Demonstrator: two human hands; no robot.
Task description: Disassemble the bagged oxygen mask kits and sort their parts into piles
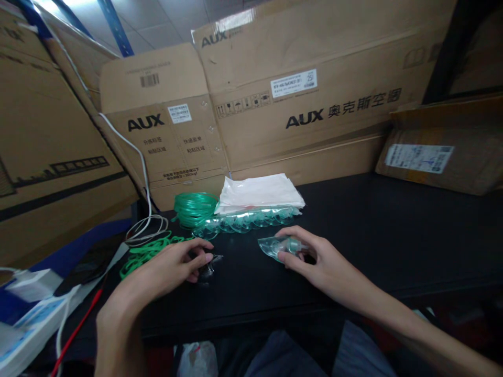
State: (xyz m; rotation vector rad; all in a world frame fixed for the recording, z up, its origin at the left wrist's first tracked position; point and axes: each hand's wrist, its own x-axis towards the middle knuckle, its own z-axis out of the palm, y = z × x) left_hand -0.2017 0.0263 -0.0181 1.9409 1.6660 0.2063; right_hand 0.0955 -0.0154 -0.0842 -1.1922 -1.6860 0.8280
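My right hand (318, 262) closed round clear mask (275, 245) at its 10 o'clock, mid table (393, 235) | my left hand (173, 267) pinching small clear piece (208, 267) at its 3 o'clock | mask likely light, thin, bendy, slick: I'd grip its stiffer hub.

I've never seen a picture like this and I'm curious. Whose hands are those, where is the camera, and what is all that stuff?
There is no machine here, just a person's two bare hands. The one picture comes from a camera worn on the person's head, looking down, so you see what they see. The right hand holds a clear plastic piece. The left hand touches a small clear part; I cannot tell if it grips it. On the black table lie a row of similar clear pieces, a stack of white bags and a coil of green tubing. Cardboard boxes stand behind.
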